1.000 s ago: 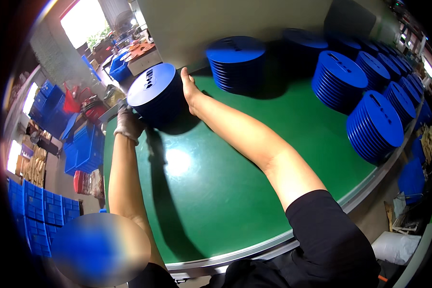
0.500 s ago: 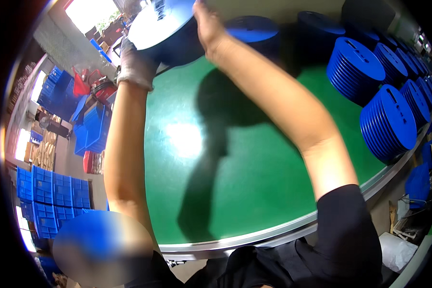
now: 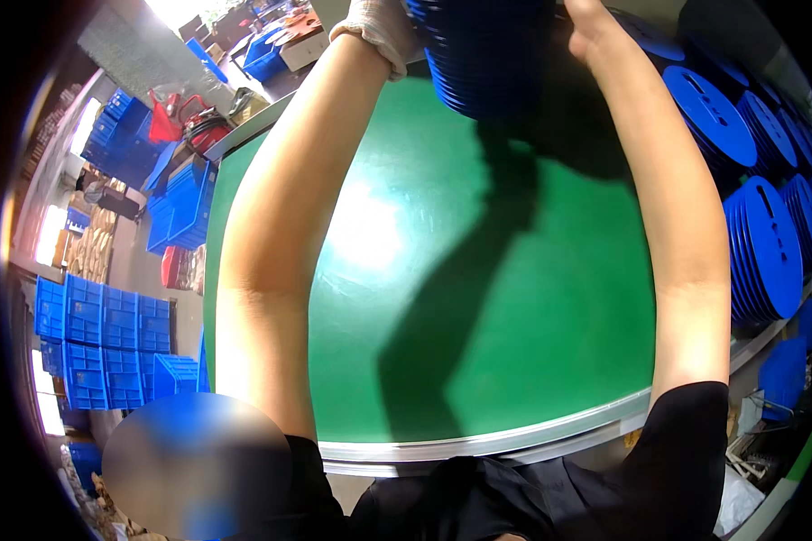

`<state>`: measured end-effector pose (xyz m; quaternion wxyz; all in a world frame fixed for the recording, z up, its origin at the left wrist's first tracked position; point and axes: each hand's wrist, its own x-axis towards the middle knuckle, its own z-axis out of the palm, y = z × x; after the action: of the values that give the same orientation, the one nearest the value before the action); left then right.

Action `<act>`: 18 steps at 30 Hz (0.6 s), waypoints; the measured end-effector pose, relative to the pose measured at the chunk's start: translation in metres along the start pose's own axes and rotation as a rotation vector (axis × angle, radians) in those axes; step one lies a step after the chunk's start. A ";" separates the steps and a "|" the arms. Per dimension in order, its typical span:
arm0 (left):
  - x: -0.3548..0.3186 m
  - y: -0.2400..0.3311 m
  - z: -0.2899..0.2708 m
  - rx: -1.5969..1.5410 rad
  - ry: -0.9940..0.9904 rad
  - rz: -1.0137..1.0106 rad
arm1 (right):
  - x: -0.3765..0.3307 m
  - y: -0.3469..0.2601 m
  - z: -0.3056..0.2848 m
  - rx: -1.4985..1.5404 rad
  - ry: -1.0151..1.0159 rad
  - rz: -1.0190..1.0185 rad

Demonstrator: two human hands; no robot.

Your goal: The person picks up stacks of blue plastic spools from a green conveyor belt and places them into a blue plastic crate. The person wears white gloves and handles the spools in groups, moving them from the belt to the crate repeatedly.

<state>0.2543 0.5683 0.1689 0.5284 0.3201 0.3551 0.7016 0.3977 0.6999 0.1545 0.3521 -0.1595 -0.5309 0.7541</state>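
Note:
At the far side of the green work table, a tall stack of round blue discs (image 3: 485,68) stands between my hands, its top cut off by the upper picture edge. My left hand (image 3: 381,32), in a pale knitted glove, grips the stack's left side. On the opposite side my right hand (image 3: 588,27) is closed against it, with no glove showing on its visible part. The fingers of both hands are largely hidden or out of the picture. Whether the stack's bottom touches the table cannot be made out.
Several more stacks of slotted blue discs (image 3: 767,243) line the table's right side. The green table top (image 3: 532,334) has a metal front edge (image 3: 505,437). Blue crates (image 3: 108,338) are piled on the floor at left, near a person (image 3: 113,198) farther back.
Both hands have moved right with the blue stack, which has tipped from showing its shiny top to showing its ridged side. The view has shifted a little too.

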 end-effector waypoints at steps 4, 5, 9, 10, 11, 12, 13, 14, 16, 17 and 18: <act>0.031 -0.006 -0.044 0.297 0.130 0.056 | 0.002 0.010 -0.018 -0.134 0.090 -0.007; 0.048 -0.011 -0.059 0.286 0.202 0.046 | 0.007 0.016 -0.025 -0.141 0.088 -0.006; 0.060 -0.040 -0.098 0.550 0.300 -0.005 | 0.021 0.054 -0.050 -0.168 0.092 -0.004; 0.076 -0.047 -0.119 0.472 0.304 0.014 | 0.025 0.065 -0.057 -0.171 0.087 0.000; 0.073 -0.060 -0.108 0.381 0.271 -0.035 | 0.027 0.074 -0.072 -0.171 0.099 0.002; 0.065 -0.072 -0.092 0.293 0.239 -0.076 | 0.026 0.080 -0.081 -0.168 0.099 -0.002; 0.066 -0.077 -0.082 0.249 0.171 -0.079 | 0.025 0.085 -0.091 -0.163 0.104 -0.009; 0.066 -0.081 -0.077 0.207 0.118 -0.080 | 0.022 0.091 -0.091 -0.146 0.094 -0.014; 0.062 -0.084 -0.073 0.124 0.024 -0.079 | 0.008 0.091 -0.070 -0.125 0.110 -0.008; 0.060 -0.083 -0.072 0.081 -0.023 -0.073 | 0.004 0.085 -0.059 -0.098 0.127 0.002; 0.058 -0.081 -0.072 0.038 -0.070 -0.068 | 0.001 0.082 -0.051 -0.071 0.144 0.014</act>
<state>0.2228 0.6284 0.0667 0.5579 0.3423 0.3601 0.6648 0.3991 0.7203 0.0601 0.3781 -0.2293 -0.5297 0.7238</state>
